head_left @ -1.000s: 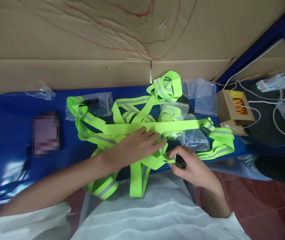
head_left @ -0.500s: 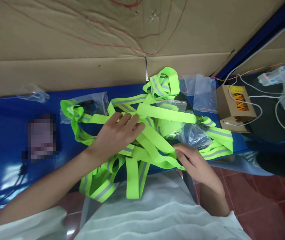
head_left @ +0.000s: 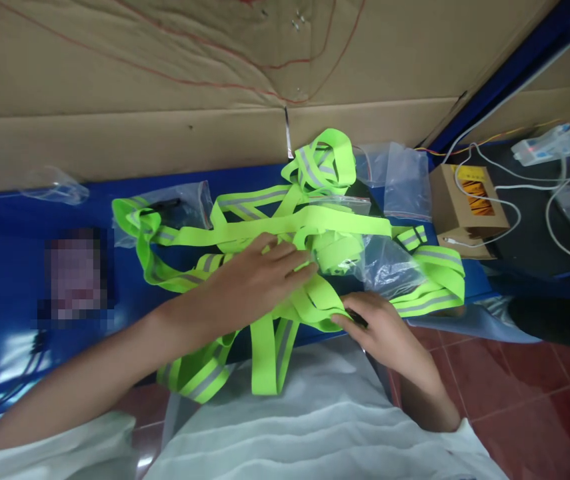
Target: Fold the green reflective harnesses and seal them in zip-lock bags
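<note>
A tangle of neon green reflective straps (head_left: pixel 245 233) with grey stripes lies across the blue table (head_left: pixel 9 227); some loops hang over its near edge. My left hand (head_left: pixel 259 277) lies flat on the middle of the straps, fingers stretched out toward a clear plastic bag (head_left: pixel 389 267) that holds folded green strap. My right hand (head_left: pixel 379 327) pinches a strap end and a small dark piece at the table's near edge, fingers closed.
Several clear zip bags (head_left: pixel 399 180) lie around the straps. A small cardboard box (head_left: pixel 467 207) with white cables (head_left: pixel 529 207) stands to the right. A cardboard wall (head_left: pixel 165 80) backs the table. A dark flat object (head_left: pixel 72 273) lies at left. Red floor tiles (head_left: pixel 529 387) show at lower right.
My left hand slid right and nearer along the straps to the bagged strap. The long strap now lies straighter across the pile. My right hand stayed at the near edge.
</note>
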`<action>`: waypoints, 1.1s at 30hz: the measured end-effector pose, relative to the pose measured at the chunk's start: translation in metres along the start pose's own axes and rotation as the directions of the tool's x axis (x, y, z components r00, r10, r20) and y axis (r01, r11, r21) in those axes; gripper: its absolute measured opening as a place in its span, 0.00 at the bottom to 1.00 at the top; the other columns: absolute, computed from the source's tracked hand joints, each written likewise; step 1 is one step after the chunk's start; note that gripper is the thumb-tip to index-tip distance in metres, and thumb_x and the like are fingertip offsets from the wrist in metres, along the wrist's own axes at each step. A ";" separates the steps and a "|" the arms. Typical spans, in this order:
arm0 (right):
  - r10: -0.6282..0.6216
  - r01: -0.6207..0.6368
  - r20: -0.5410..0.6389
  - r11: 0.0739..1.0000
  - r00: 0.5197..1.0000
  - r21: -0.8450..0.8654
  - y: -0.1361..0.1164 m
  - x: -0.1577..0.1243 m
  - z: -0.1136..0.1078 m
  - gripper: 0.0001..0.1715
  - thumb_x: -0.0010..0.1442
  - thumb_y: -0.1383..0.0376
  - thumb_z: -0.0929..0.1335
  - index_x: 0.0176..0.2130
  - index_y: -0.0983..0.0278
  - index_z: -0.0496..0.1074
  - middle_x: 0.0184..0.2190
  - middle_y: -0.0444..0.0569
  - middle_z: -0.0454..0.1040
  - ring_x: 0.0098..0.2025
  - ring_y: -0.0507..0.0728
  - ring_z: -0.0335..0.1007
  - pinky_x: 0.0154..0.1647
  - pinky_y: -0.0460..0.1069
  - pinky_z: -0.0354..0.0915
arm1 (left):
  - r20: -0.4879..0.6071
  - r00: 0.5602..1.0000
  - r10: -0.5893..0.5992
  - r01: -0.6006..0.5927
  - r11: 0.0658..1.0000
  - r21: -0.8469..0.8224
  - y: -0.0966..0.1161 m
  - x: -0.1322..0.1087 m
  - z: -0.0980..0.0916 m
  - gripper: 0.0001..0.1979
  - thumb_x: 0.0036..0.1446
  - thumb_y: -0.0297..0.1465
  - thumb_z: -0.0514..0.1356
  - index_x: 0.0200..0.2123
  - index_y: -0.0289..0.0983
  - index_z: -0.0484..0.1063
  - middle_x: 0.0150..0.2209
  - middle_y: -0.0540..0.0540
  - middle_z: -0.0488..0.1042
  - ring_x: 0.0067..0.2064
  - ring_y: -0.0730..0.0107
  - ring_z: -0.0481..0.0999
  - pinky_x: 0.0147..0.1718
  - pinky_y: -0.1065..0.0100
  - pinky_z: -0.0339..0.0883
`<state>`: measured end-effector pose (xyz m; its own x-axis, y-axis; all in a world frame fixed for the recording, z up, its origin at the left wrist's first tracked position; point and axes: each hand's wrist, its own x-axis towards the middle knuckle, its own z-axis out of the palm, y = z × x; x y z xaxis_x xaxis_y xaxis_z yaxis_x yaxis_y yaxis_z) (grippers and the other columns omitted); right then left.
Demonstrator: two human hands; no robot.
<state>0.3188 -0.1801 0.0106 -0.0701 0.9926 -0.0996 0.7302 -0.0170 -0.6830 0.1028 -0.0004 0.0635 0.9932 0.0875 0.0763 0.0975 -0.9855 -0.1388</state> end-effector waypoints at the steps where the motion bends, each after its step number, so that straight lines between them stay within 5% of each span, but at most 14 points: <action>1: -0.004 0.004 -0.007 1.000 1.000 -0.023 -0.001 0.000 0.000 0.10 0.74 0.58 0.67 0.41 0.60 0.73 0.38 0.46 0.80 0.40 0.58 0.76 0.42 0.51 0.64 | 0.026 0.999 0.019 -0.019 1.000 -0.013 -0.001 0.002 0.000 0.21 0.62 0.18 0.57 0.55 0.39 0.77 0.54 0.43 0.80 0.53 0.55 0.79 0.52 0.53 0.69; 4: -0.050 0.052 0.026 0.996 0.998 -0.077 -0.003 -0.002 -0.004 0.13 0.74 0.59 0.66 0.37 0.61 0.72 0.33 0.46 0.78 0.37 0.58 0.73 0.41 0.52 0.64 | 0.095 0.995 -0.037 0.036 0.999 0.015 -0.011 0.004 0.006 0.18 0.63 0.17 0.56 0.49 0.38 0.79 0.51 0.42 0.82 0.52 0.55 0.80 0.54 0.52 0.69; 7: -0.160 0.160 0.015 0.986 0.987 -0.044 0.000 -0.013 -0.019 0.11 0.73 0.57 0.68 0.50 0.59 0.75 0.46 0.49 0.81 0.48 0.60 0.76 0.54 0.55 0.67 | 0.058 0.992 -0.109 0.109 0.994 0.006 -0.023 -0.008 0.008 0.20 0.66 0.18 0.53 0.52 0.37 0.78 0.54 0.43 0.81 0.54 0.58 0.81 0.58 0.53 0.69; 10: -0.058 0.036 -0.336 0.997 0.940 -0.071 0.014 -0.031 -0.044 0.17 0.73 0.59 0.67 0.59 0.54 0.74 0.58 0.50 0.78 0.60 0.61 0.73 0.61 0.57 0.67 | -0.091 0.950 -0.300 0.294 0.953 -0.072 -0.036 -0.042 0.000 0.17 0.71 0.25 0.51 0.53 0.39 0.78 0.53 0.47 0.82 0.52 0.62 0.82 0.53 0.61 0.71; 12: 0.065 -0.205 -0.660 0.969 0.749 -0.138 0.032 -0.041 -0.063 0.16 0.73 0.59 0.66 0.55 0.57 0.77 0.55 0.53 0.79 0.59 0.64 0.75 0.61 0.59 0.68 | -0.145 0.801 -0.580 0.579 0.814 -0.057 -0.050 -0.077 -0.002 0.17 0.74 0.33 0.51 0.52 0.39 0.79 0.50 0.46 0.83 0.47 0.61 0.82 0.44 0.64 0.72; 14: 0.114 -0.443 -0.782 0.869 0.613 -0.221 0.055 -0.045 -0.081 0.22 0.73 0.56 0.63 0.54 0.63 0.79 0.52 0.59 0.80 0.57 0.68 0.76 0.59 0.61 0.68 | -0.122 0.562 -0.818 0.827 0.561 0.049 -0.068 -0.115 0.004 0.19 0.73 0.41 0.52 0.55 0.42 0.78 0.45 0.47 0.84 0.38 0.62 0.80 0.33 0.68 0.66; 15: 0.179 -0.536 -0.758 0.805 0.628 -0.253 0.069 -0.043 -0.088 0.25 0.74 0.55 0.61 0.55 0.66 0.79 0.52 0.62 0.80 0.58 0.70 0.76 0.58 0.61 0.68 | -0.191 0.439 -0.878 0.898 0.423 0.120 -0.077 -0.133 0.011 0.20 0.68 0.46 0.56 0.50 0.42 0.80 0.35 0.48 0.83 0.31 0.62 0.77 0.27 0.69 0.60; 18: 0.321 -0.667 -0.709 0.691 0.628 -0.278 0.104 -0.029 -0.102 0.26 0.73 0.53 0.62 0.54 0.65 0.80 0.48 0.62 0.82 0.52 0.70 0.79 0.50 0.58 0.69 | -0.115 0.303 -0.946 0.951 0.292 0.104 -0.099 -0.170 0.041 0.26 0.65 0.52 0.57 0.56 0.41 0.77 0.40 0.44 0.81 0.42 0.54 0.80 0.35 0.62 0.72; 20: 0.450 -0.693 -0.597 0.669 0.665 -0.267 0.121 -0.016 -0.106 0.23 0.68 0.53 0.66 0.54 0.62 0.80 0.44 0.58 0.84 0.47 0.67 0.81 0.45 0.55 0.67 | -0.069 0.341 -0.937 0.939 0.343 -0.009 -0.107 -0.176 0.060 0.40 0.65 0.56 0.58 0.70 0.39 0.62 0.62 0.35 0.71 0.61 0.45 0.74 0.51 0.50 0.76; 22: 0.536 -0.681 -0.453 0.685 0.712 -0.259 0.129 -0.006 -0.107 0.26 0.63 0.54 0.70 0.57 0.60 0.78 0.42 0.54 0.84 0.44 0.64 0.80 0.42 0.53 0.65 | -0.021 0.430 -0.903 0.896 0.430 -0.114 -0.111 -0.173 0.071 0.43 0.67 0.58 0.55 0.75 0.41 0.53 0.73 0.33 0.55 0.72 0.43 0.62 0.62 0.45 0.70; 25: 0.538 -0.632 -0.347 0.725 0.768 -0.275 0.130 0.000 -0.107 0.34 0.60 0.52 0.70 0.62 0.62 0.75 0.45 0.55 0.83 0.43 0.64 0.79 0.42 0.52 0.65 | 0.059 0.533 -0.844 0.836 0.514 -0.193 -0.115 -0.167 0.075 0.28 0.74 0.51 0.48 0.67 0.43 0.68 0.66 0.41 0.69 0.66 0.54 0.70 0.63 0.51 0.70; 28: 0.483 -0.584 -0.353 0.761 0.801 -0.283 0.125 -0.003 -0.106 0.33 0.66 0.49 0.65 0.61 0.64 0.76 0.51 0.60 0.81 0.49 0.66 0.78 0.47 0.55 0.66 | 0.048 0.512 -0.858 0.853 0.501 -0.146 -0.117 -0.168 0.072 0.21 0.71 0.50 0.55 0.53 0.40 0.76 0.50 0.47 0.79 0.52 0.62 0.79 0.55 0.59 0.75; 31: 0.439 -0.559 -0.414 0.795 0.798 -0.236 0.122 -0.002 -0.100 0.32 0.71 0.48 0.60 0.58 0.64 0.78 0.55 0.62 0.79 0.57 0.69 0.76 0.54 0.57 0.65 | -0.023 0.480 -0.877 0.877 0.480 -0.026 -0.117 -0.174 0.075 0.27 0.64 0.53 0.63 0.57 0.42 0.73 0.59 0.42 0.70 0.54 0.54 0.75 0.50 0.55 0.74; 33: 0.438 -0.541 -0.409 0.822 0.801 -0.178 0.125 0.002 -0.094 0.33 0.69 0.46 0.64 0.59 0.65 0.76 0.51 0.63 0.80 0.53 0.67 0.77 0.53 0.56 0.66 | -0.089 0.506 -0.858 0.862 0.505 0.038 -0.118 -0.176 0.081 0.30 0.64 0.54 0.62 0.62 0.44 0.72 0.64 0.39 0.63 0.55 0.50 0.72 0.48 0.54 0.72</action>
<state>0.4735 -0.1686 -0.0071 0.5414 0.8367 -0.0832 0.7594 -0.5290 -0.3788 -0.0784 0.1124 -0.0140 0.4138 0.8767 0.2452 0.9080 -0.4169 -0.0418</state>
